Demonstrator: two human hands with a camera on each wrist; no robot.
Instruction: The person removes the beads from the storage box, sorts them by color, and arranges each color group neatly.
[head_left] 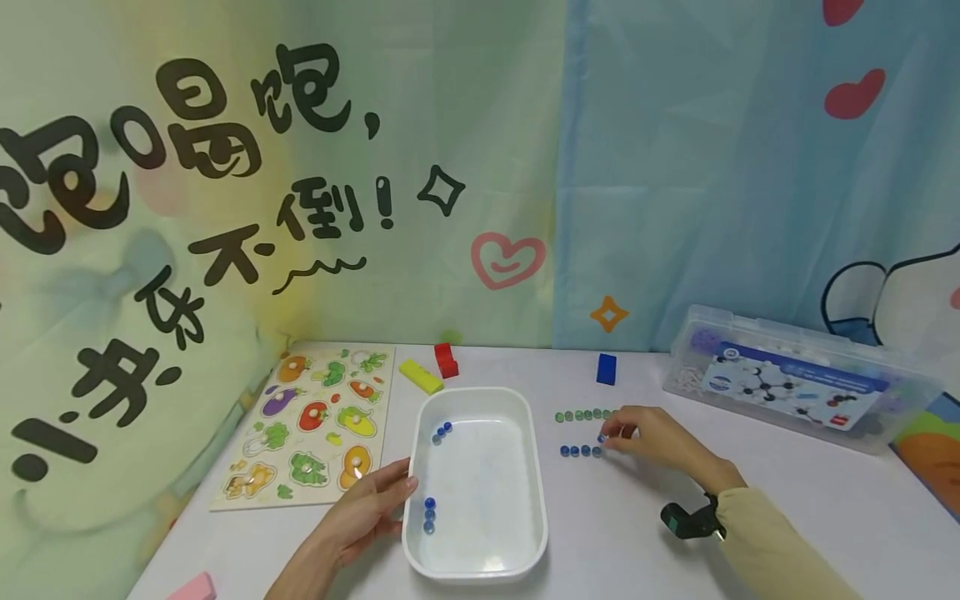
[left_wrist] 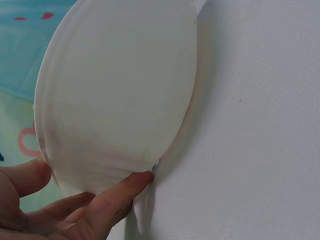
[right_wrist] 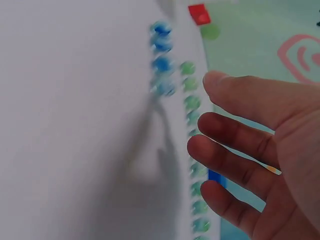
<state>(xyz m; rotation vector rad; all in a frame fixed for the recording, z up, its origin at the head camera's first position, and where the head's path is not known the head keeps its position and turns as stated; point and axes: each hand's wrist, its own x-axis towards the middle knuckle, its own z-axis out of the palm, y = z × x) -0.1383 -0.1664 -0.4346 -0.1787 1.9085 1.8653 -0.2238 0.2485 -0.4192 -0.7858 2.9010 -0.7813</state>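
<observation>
My left hand (head_left: 372,502) grips the left wall of a white tray (head_left: 539,500), thumb at the rim and fingers against the outside. In the left wrist view that hand (left_wrist: 75,205) is at the tray's outer side (left_wrist: 120,90). Several blue marbles (head_left: 430,503) lie along the tray's left side. On the table, my right hand (head_left: 660,437) pinches a blue marble (head_left: 602,438) at the right end of a row of blue marbles (head_left: 575,451). The right wrist view hides that marble; the hand (right_wrist: 260,145) is beside the blue row (right_wrist: 162,64) and a green row (right_wrist: 192,102).
Behind the blue row runs the row of green marbles (head_left: 578,415). A vegetable puzzle board (head_left: 251,446) lies left of the tray. Yellow (head_left: 422,377), red (head_left: 446,361) and blue (head_left: 606,369) blocks stand at the back. A clear plastic box (head_left: 795,383) sits back right, a pink piece (head_left: 193,587) front left.
</observation>
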